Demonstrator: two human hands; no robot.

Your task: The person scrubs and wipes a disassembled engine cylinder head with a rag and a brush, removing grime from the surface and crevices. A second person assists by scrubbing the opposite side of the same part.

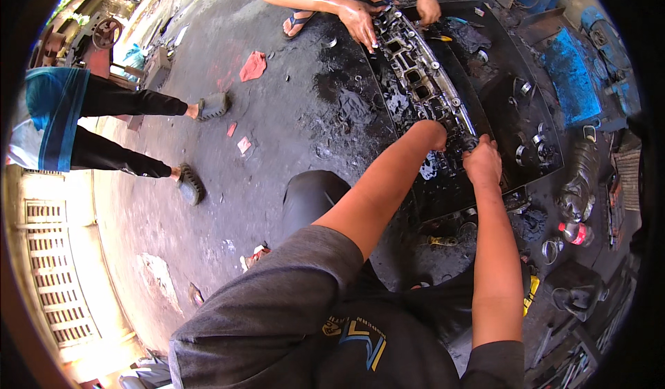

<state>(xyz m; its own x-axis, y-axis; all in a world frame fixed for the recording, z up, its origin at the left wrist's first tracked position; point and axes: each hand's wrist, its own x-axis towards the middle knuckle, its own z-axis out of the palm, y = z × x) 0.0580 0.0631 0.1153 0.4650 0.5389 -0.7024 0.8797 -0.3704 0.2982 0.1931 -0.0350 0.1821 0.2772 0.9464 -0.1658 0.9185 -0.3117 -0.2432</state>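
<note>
Bright daylight, heavy fisheye edge distortion

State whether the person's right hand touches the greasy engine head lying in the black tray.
Touching. The head view shows the right hand pressed onto the near end of the engine head, no gap visible.

1. One grimy cylinder head (422, 77) lies in the upper centre of the frame.
2. One black metal tray (533, 122) holds it.
3. Four hands touch the head: the wearer's left hand (431, 134) and right hand (483, 162) at centre, and a co-worker's two hands (360, 22) at the top.
4. One clear plastic bottle (575, 233) lies at the right.
5. One red rag (253, 65) lies at the upper left.
</note>
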